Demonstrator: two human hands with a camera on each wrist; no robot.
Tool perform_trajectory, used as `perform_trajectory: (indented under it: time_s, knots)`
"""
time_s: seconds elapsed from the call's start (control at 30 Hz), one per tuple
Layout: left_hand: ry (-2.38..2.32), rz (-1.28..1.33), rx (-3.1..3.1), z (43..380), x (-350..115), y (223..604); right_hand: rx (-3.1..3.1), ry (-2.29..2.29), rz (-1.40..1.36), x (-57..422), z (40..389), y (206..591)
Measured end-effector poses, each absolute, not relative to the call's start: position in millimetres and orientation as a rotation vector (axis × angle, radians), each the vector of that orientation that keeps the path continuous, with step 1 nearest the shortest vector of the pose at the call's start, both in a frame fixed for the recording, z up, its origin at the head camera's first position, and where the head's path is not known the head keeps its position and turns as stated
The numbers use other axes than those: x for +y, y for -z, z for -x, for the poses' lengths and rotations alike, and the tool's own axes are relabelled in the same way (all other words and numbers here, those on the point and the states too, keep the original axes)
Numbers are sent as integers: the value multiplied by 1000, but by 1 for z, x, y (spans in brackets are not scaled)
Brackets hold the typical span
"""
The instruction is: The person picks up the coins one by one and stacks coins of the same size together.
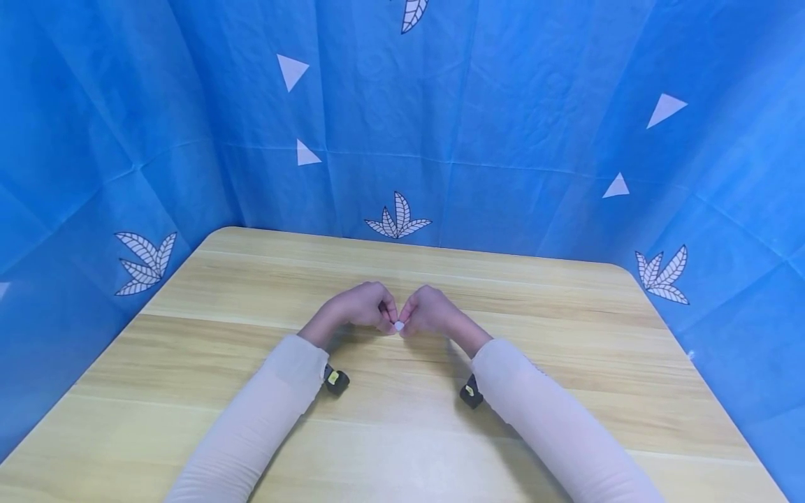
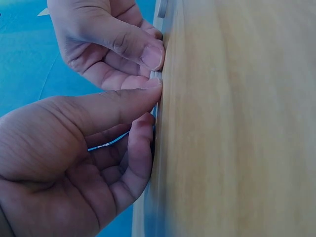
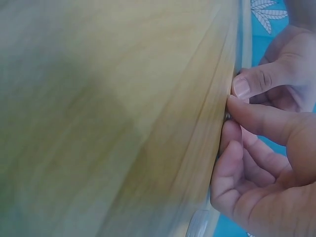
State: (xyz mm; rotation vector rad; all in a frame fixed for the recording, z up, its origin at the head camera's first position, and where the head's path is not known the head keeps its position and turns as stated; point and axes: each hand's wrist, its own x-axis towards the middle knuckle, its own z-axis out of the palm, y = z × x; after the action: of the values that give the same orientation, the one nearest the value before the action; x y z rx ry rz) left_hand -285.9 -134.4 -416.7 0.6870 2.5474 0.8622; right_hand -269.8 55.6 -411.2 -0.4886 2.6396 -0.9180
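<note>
A small white piece (image 1: 399,325) sits between the fingertips of both hands, low over the wooden table (image 1: 390,433). My left hand (image 1: 367,305) pinches it from the left, thumb against curled fingers. From the other side my right hand (image 1: 430,311) pinches it too, and the fingertips of the two hands nearly meet. In the left wrist view only a thin pale edge of the piece (image 2: 155,75) shows between the thumbs. The fingers hide most of it, so its kind cannot be told.
A small translucent object (image 3: 198,223) lies on the table close to my right wrist, partly cut off by the view. Dark wrist cameras (image 1: 336,381) hang under both sleeves. Blue curtain (image 1: 503,140) with white leaf and triangle prints surrounds the table's back and sides.
</note>
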Motion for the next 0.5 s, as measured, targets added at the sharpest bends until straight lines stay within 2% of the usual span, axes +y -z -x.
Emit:
perform_trajectory:
  time_s: [0.5]
  knots:
    - [-861, -728, 2555, 284, -139, 411, 2567, 968, 516, 66, 270, 405]
